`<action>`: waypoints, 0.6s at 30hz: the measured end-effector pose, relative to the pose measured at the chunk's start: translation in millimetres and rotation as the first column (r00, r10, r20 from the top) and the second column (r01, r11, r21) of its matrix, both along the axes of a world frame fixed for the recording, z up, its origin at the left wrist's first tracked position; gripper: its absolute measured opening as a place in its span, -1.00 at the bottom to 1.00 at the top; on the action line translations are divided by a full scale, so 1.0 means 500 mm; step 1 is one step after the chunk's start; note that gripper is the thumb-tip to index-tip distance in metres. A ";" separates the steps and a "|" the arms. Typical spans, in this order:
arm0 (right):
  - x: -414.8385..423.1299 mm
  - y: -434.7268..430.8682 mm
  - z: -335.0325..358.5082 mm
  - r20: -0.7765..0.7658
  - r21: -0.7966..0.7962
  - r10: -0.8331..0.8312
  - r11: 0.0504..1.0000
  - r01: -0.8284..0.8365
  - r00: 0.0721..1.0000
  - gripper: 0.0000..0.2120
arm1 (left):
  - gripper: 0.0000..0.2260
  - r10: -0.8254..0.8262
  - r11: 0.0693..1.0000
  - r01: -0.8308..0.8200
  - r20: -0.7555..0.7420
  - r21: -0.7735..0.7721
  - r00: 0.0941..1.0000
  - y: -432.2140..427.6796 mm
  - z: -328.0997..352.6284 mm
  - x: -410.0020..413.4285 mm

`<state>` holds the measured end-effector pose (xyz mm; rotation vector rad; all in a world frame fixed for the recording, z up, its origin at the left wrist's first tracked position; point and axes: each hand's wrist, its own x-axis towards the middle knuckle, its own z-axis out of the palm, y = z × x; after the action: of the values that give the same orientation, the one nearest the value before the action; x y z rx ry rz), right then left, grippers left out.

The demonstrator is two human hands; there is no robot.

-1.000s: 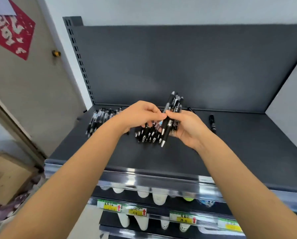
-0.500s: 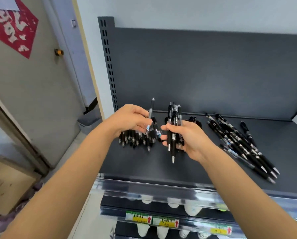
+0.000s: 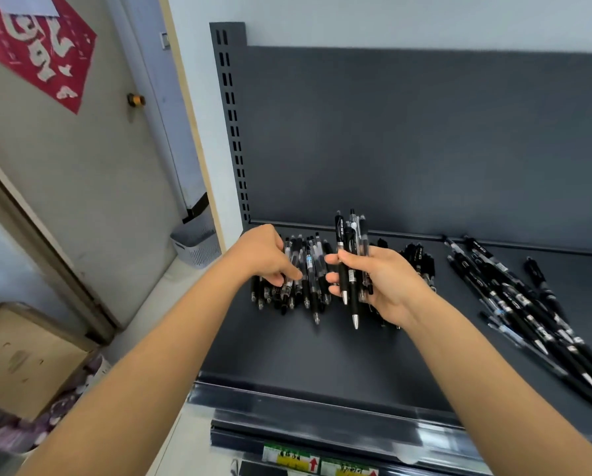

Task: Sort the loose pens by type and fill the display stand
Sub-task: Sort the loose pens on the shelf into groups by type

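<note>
My right hand point(image 3: 387, 283) grips a bunch of pens point(image 3: 351, 242) upright above the shelf point(image 3: 322, 355) while my left hand point(image 3: 263, 255) curls onto the row of pens point(image 3: 308, 286) lying there, pinching 1 or not I cannot tell, so a slack grip could spill mixed types into that row.

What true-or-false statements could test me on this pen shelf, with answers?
1. The right hand grips a bundle of pens upright, tips pointing down. True.
2. The left hand hangs well clear of every pen. False: it rests on the pile of pens lying at the shelf's left end.
3. A spread of pens lies on the shelf to the right of the right hand. True.
4. A cardboard box sits on the shelf among the pens. False: it stands low at the left, off the shelf.
</note>
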<state>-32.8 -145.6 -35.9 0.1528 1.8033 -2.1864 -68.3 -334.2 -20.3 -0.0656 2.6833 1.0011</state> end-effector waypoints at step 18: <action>0.019 -0.048 0.007 -0.030 -0.012 0.001 1.000 -0.001 1.000 -0.84 | -0.66 -0.248 0.911 0.289 -0.169 0.294 0.954 0.036 0.007 -0.028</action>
<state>-23.5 -169.8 -32.5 0.1166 1.8053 -2.2103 -82.4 -316.1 -16.8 0.4361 2.5083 1.3641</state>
